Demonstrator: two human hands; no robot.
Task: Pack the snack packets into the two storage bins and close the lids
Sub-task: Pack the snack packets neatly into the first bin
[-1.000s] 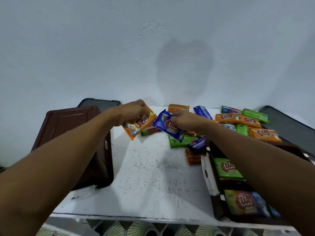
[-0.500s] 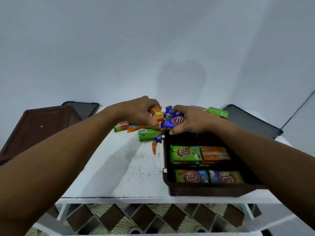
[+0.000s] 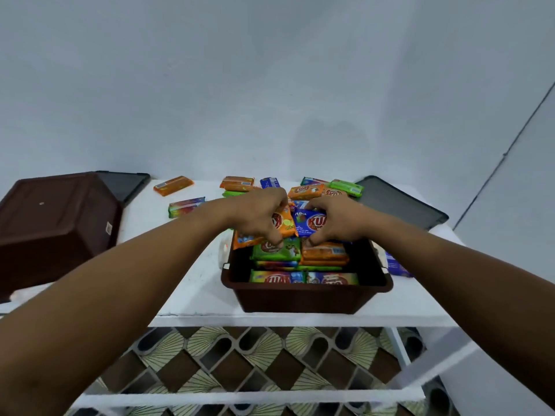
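— Where were the hands, and what did they hold?

— Both were over the far end of the open dark brown plastic storage bin (image 3: 306, 298) on the white table (image 3: 192, 295). The left hand (image 3: 258, 216) was closed around an orange foil snack packet (image 3: 283, 225), thumb under it and fingers curled over the top. The right hand (image 3: 333, 220) gripped a blue foil snack packet (image 3: 310, 223) the same way. The two packets touched edge to edge, just above the green packet (image 3: 277, 250) and the stack of orange packets (image 3: 324, 253) already lying inside the bin.

— And the rest of the packets?

— A loose heap of packets (image 3: 312, 190) lay on the table behind the hands, one orange packet (image 3: 173, 185) well off to the left, and a blue one (image 3: 396, 264) just right of the bin. The second brown storage bin (image 3: 57, 223) sat tilted at the table's left end. Two dark grey flat lids (image 3: 399, 202) lay at the back corners; neither bin was covered.

— What had changed from a second earlier?

— Then the hands held the same two packets above bare tabletop, left of the bin. By this moment they had come across and down onto its contents.
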